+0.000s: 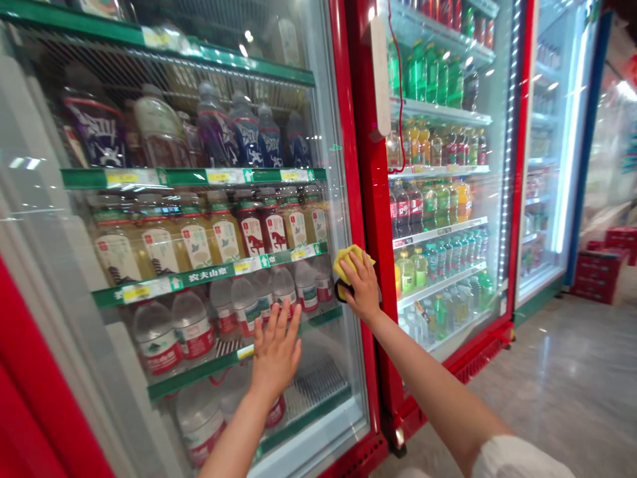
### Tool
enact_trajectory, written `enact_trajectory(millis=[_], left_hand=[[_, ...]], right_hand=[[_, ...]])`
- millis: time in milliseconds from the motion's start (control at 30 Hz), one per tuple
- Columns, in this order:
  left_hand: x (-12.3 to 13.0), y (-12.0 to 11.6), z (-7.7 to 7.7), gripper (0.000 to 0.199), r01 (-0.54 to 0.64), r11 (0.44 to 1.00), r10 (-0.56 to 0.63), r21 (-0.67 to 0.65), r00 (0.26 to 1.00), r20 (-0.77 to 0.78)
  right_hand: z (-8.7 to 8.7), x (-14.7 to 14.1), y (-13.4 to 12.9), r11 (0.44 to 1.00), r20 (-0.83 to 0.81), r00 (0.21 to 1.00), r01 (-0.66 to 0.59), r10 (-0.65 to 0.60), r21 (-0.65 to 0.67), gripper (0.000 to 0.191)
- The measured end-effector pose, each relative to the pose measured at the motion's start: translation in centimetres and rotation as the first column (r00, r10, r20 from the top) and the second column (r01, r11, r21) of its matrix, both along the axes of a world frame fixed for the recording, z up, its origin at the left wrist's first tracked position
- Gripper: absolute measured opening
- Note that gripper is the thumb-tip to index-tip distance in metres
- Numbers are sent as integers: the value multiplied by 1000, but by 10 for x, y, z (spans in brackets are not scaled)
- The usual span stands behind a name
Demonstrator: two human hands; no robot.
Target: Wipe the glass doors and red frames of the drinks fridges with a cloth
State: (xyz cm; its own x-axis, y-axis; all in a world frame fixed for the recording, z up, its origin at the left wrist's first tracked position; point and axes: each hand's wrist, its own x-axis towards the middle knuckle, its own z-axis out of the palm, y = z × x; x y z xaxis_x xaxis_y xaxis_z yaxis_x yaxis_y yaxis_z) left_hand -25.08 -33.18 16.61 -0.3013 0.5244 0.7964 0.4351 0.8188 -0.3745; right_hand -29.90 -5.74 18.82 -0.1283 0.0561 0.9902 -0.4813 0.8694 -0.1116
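Note:
My right hand [362,287] is closed on a yellow cloth [348,260], held at the red door frame [348,153] of a drinks fridge. A dark piece, perhaps the door handle, shows just under the cloth. Fingers spread, my left hand [277,355] is up in front of the fridge's glass door [318,352] with nothing in it; whether the palm touches the glass I cannot tell. Behind the glass, water bottles with red labels [192,325] stand on a green-edged shelf near the left hand. Tea bottles [194,239] line the shelf above them.
To the right stands a second red-framed fridge [520,166] full of soft drinks. A white box [381,76] with a red cable [401,113] is mounted between the fridges. Red cartons [597,275] sit on the shiny floor [557,372] at the far right.

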Motion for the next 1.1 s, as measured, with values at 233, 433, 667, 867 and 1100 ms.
enact_trajectory(millis=[233, 433, 667, 867, 1100], left_hand=[[6, -11, 5, 93, 19, 999, -19, -30, 1000, 7], [12, -20, 6, 90, -6, 1000, 6, -31, 1000, -8], [15, -37, 9, 88, -56, 998, 54, -33, 997, -49], [14, -35, 5, 89, -88, 996, 86, -23, 995, -47], [22, -52, 7, 86, -89, 995, 86, -34, 994, -70]], right_hand=[[65, -9, -8, 993, -64, 998, -3, -5, -121, 58], [42, 0, -14, 993, -49, 999, -15, 21, 117, 60], [37, -2, -13, 1000, -82, 996, 28, -28, -3, 59], [49, 5, -65, 996, -73, 995, 77, -74, 50, 60], [29, 2, -28, 985, -66, 997, 59, -49, 163, 57]])
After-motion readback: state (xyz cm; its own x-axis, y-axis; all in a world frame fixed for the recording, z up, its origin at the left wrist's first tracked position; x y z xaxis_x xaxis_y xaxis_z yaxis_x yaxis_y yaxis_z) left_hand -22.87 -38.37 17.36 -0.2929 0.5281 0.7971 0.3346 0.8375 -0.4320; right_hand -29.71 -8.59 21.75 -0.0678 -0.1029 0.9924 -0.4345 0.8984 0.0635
